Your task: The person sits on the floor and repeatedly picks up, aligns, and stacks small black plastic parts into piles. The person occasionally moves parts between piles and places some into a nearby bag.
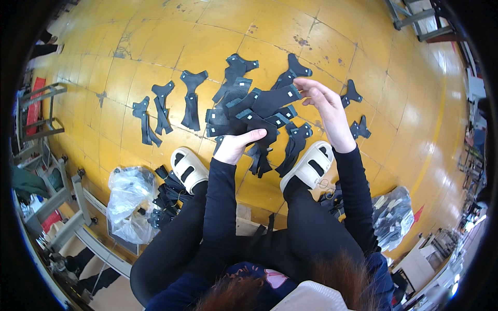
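Note:
My left hand (236, 146) grips a fanned bunch of black fabric pieces (244, 126), its thumb on top. Small white labels mark the pieces, and several have dark green edges. One long piece (275, 100) reaches from the fan towards my right hand (328, 106). The right hand's fingers are apart and loosely bent, their tips at or just beside that piece's labelled end; whether they touch it I cannot tell. Below and around the fan lie more black Y-shaped pieces (193, 98), some in overlapping stacks, on the yellow floor (155, 39). The fan partly hides some of them.
Cream sandals (189, 167) are on my feet, either side of the pieces. A clear plastic bag (131, 199) and a dark heap (171, 199) lie at left, another filled bag (392, 215) at right. Metal frames (78, 207) stand at left; another frame (415, 19) stands far right.

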`<state>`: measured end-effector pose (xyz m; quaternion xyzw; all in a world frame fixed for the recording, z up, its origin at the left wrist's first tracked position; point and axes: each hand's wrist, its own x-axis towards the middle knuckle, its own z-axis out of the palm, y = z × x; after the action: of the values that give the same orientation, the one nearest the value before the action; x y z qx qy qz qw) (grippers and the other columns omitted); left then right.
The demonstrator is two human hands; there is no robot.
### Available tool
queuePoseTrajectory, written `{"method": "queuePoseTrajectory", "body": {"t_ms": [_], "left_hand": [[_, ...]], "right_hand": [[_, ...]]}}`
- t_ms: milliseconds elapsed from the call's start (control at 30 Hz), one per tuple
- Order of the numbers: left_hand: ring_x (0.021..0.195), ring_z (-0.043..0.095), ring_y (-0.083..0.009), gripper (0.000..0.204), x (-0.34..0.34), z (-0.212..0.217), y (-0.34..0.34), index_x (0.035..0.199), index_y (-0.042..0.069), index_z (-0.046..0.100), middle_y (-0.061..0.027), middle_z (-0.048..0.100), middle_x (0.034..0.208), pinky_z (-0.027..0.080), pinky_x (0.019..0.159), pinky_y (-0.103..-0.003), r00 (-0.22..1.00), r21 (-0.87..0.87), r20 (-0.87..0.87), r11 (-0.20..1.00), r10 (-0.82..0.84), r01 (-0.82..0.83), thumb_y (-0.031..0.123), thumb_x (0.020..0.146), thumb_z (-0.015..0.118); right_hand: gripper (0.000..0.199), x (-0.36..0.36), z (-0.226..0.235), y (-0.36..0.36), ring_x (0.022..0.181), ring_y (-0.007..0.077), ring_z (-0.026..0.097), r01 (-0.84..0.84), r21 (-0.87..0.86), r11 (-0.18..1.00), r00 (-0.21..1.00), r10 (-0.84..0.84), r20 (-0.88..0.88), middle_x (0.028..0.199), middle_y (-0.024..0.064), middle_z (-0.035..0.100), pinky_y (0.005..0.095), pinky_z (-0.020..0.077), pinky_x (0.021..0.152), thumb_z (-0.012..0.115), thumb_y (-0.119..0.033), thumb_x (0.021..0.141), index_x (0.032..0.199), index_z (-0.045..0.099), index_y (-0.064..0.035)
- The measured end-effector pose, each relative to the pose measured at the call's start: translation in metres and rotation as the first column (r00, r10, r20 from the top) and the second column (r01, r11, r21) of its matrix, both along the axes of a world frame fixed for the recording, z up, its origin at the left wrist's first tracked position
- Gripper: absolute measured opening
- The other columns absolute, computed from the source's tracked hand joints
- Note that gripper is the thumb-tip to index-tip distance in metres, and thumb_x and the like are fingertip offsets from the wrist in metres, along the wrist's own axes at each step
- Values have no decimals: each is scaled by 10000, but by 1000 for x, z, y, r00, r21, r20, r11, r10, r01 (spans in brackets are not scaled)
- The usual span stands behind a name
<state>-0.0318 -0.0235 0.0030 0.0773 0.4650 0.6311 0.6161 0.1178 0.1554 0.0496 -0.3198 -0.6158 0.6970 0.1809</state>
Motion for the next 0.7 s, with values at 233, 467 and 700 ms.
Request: {"method": "queuePoseTrajectory", "body": {"t_ms": [233,467,700], "left_hand": [[981,577,-127,391,15,0,14,1156,8,598,-36,633,1075,462,875,-267,994,-23,-78,997,-75,74,83,793,725],[1050,566,-168,513,21,-1,18,1228,34,538,-49,602,1153,448,930,-300,978,-204,-51,961,-204,189,10,753,728],[1033,571,-165,501,19,1,18,1218,23,542,-50,610,1133,452,924,-297,977,-188,-91,967,-191,171,15,754,732]], "right_hand": [[320,8,5,8,900,89,545,-97,121,988,994,89,70,989,20,634,238,417,785,683,-190,839,1116,610,-49],[267,7,10,6,879,134,581,-6,449,894,997,-30,74,960,51,634,262,441,795,682,-97,800,1056,621,-46],[205,22,6,-4,825,120,562,215,508,834,966,-259,18,885,44,592,241,450,755,660,-8,809,1007,607,-9]]}}
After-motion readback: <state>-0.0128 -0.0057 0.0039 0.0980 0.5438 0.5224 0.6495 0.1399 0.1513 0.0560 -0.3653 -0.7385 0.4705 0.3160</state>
